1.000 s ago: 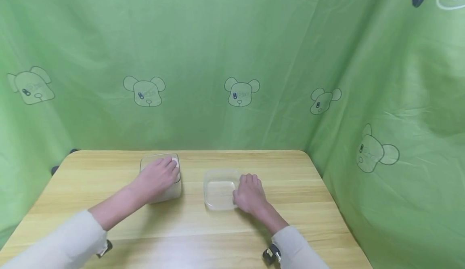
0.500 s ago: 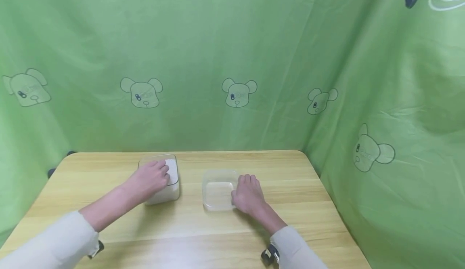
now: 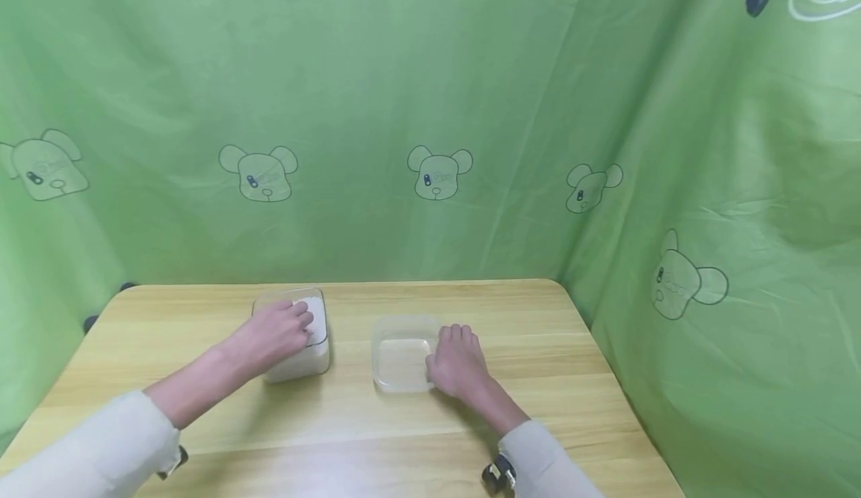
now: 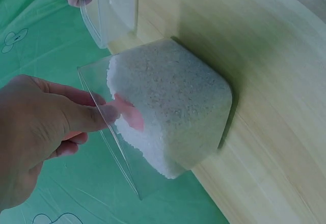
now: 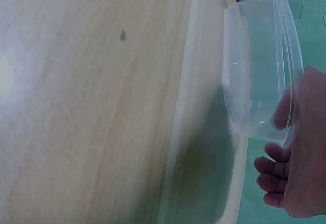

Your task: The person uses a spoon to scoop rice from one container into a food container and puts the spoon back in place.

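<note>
In the head view my left hand [image 3: 279,333] is over a clear square canister [image 3: 296,363] on the left of the table. White rice [image 4: 168,91] fills much of it. Thumb and fingertips of that hand pinch a small pink scoop [image 4: 131,116], whose lower part is down in the rice inside the rim. My right hand [image 3: 460,363] grips the right rim of a low clear plastic container [image 3: 403,387], thumb inside the wall and fingers outside. The bottom of this container [image 5: 254,71] is bare and rests on the table.
The wooden table [image 3: 377,446] has its far edge just behind both containers. A green curtain [image 3: 350,94] with bear-head prints hangs behind and at the sides. A dark wrist device [image 3: 499,474] sits by the right sleeve.
My left hand has moved left and slightly toward me over the canister, uncovering rice at its right side. The right hand keeps its grip. The head view has shifted slightly.
</note>
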`<state>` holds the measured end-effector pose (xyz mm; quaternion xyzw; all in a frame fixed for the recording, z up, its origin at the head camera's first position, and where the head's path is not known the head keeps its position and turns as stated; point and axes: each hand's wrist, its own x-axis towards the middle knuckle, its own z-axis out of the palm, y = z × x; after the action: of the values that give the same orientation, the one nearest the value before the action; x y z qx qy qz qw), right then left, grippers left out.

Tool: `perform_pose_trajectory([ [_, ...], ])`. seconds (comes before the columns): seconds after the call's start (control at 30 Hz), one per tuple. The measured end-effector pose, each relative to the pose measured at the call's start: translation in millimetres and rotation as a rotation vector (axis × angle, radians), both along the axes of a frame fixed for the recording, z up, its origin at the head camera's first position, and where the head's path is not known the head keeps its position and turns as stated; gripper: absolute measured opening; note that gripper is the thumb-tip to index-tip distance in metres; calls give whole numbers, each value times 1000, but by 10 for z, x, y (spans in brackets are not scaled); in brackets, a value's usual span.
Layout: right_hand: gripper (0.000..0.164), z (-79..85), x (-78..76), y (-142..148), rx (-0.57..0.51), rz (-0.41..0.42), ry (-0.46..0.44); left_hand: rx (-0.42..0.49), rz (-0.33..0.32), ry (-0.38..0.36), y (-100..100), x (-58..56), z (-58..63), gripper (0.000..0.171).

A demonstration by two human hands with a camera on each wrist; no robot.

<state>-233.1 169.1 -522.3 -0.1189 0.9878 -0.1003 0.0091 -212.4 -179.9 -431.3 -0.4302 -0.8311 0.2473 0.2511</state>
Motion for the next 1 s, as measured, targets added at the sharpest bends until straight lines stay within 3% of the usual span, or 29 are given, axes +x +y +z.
perform_pose_trajectory([
  [0.23, 19, 4, -5, 12, -6, 4, 12, -16, 0, 50, 24, -44, 14, 24],
  [0.53, 19, -13, -11, 10, 8, 1, -3, -142, 24, 161, 103, -16, -62, 20],
  [0.77, 19, -1, -2, 15, 11, -2, 2, -160, 80, 136, 130, 31, -104, 14],
  [1.0, 20, 1, -2, 5, 21, -2, -8, -211, 91, 131, 157, 40, -131, 11],
])
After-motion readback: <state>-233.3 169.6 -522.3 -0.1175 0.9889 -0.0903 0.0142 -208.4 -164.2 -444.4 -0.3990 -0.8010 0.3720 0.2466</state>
